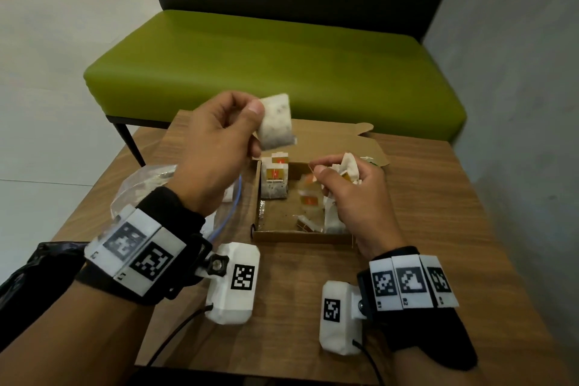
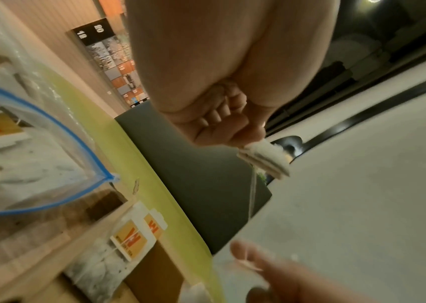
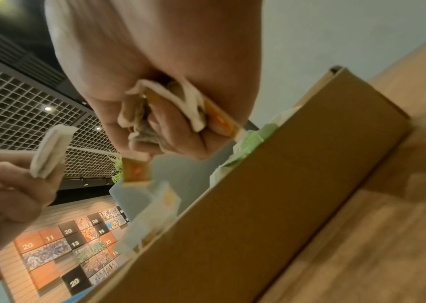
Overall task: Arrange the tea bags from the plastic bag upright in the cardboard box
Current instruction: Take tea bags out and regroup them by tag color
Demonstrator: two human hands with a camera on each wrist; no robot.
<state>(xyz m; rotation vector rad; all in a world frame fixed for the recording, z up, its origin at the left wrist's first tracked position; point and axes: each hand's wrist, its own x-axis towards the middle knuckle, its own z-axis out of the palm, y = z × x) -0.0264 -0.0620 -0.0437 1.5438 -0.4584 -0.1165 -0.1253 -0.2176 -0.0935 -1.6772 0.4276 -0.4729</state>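
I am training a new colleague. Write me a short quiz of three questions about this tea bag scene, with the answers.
1. True or false: the left hand pinches one tea bag above the cardboard box.
2. What does the right hand grip? A) the plastic bag B) a bunch of tea bags C) nothing
3. Fill in: the plastic bag lies on the table to the ___ of the box.

Key: 1 true; 2 B, a bunch of tea bags; 3 left.

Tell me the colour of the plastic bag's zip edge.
Blue, clearest in the left wrist view, on the plastic bag.
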